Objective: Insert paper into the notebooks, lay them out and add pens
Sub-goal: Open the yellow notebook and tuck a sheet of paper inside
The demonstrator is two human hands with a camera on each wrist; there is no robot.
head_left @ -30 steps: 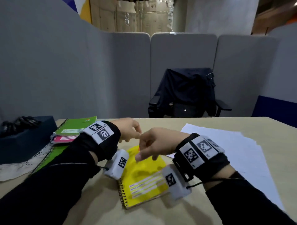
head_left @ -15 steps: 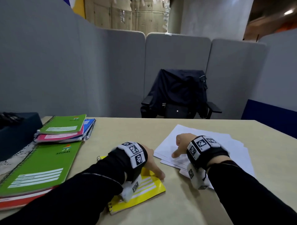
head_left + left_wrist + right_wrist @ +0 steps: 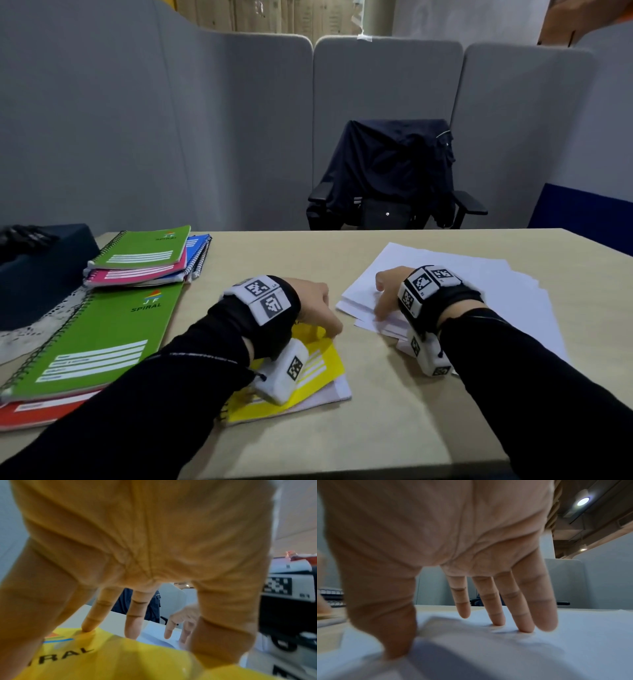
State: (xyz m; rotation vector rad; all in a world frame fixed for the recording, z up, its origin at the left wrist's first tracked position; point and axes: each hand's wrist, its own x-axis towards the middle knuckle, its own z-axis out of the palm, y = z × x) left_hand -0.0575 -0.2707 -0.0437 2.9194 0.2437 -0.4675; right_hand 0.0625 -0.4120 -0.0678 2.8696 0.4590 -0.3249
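Note:
A yellow spiral notebook [image 3: 322,363] lies on the table in front of me. My left hand [image 3: 315,305] is on its far right corner. The index fingertip presses the cover [image 3: 102,662] and the thumb goes down behind its raised edge. White pages [image 3: 339,390] show beneath the lifted cover. To the right lies a loose stack of white paper [image 3: 479,298]. My right hand [image 3: 387,294] rests on its near left part with straight fingers [image 3: 498,615] pressing the top sheet. The thumb is at the edge, where a sheet bulges up.
A large green notebook [image 3: 96,342] lies on a red one [image 3: 34,411] at the left. Behind them is a green, pink and blue pile [image 3: 144,257]. A dark box [image 3: 41,267] holding black items stands far left. A chair with a dark jacket [image 3: 394,171] faces the table.
My hands parted from above the yellow notebook. The left settled on its corner and the cover now stands raised. The right went to the paper stack and lies on it.

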